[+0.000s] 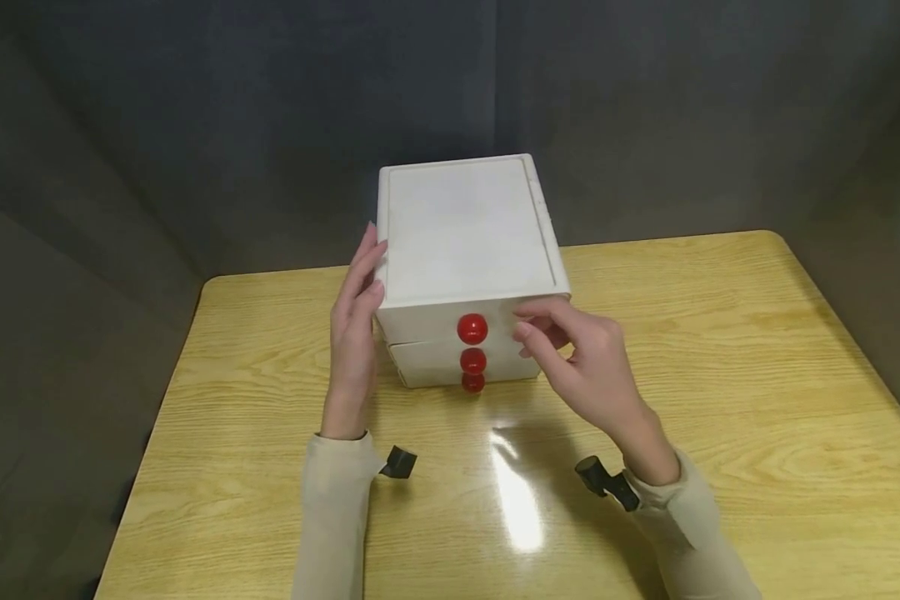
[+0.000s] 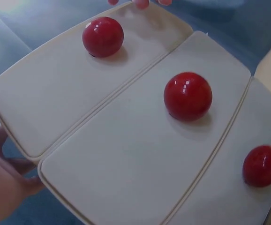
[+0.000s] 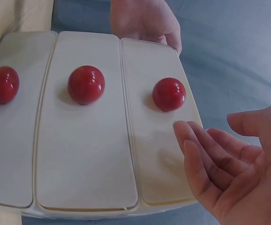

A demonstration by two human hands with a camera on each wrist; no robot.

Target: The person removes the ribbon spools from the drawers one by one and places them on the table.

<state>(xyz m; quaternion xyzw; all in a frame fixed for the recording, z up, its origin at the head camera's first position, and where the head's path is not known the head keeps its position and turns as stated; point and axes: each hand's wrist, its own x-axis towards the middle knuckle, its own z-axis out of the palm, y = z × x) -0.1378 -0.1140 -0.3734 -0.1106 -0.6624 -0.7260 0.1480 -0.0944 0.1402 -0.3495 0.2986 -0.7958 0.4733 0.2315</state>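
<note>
A small white chest of drawers (image 1: 461, 233) stands on the table, its front towards me. Three drawers are stacked in it, each with a round red knob: the top knob (image 1: 472, 328), the middle knob (image 1: 473, 361) and the bottom knob (image 1: 473, 382). My left hand (image 1: 351, 337) rests against the chest's left side, fingers extended along its upper edge. Just right of the top knob is my right hand (image 1: 588, 362), fingers loosely bent and thumb apart, holding nothing. In the right wrist view its fingertips (image 3: 180, 126) are near the top drawer's front, apart from the knob.
The wood-grain table (image 1: 720, 358) extends on both sides of the chest and in front of it. Behind hangs a dark curtain (image 1: 420, 75). A black wrist camera mount sticks out from each sleeve. Light glares off the tabletop before the chest.
</note>
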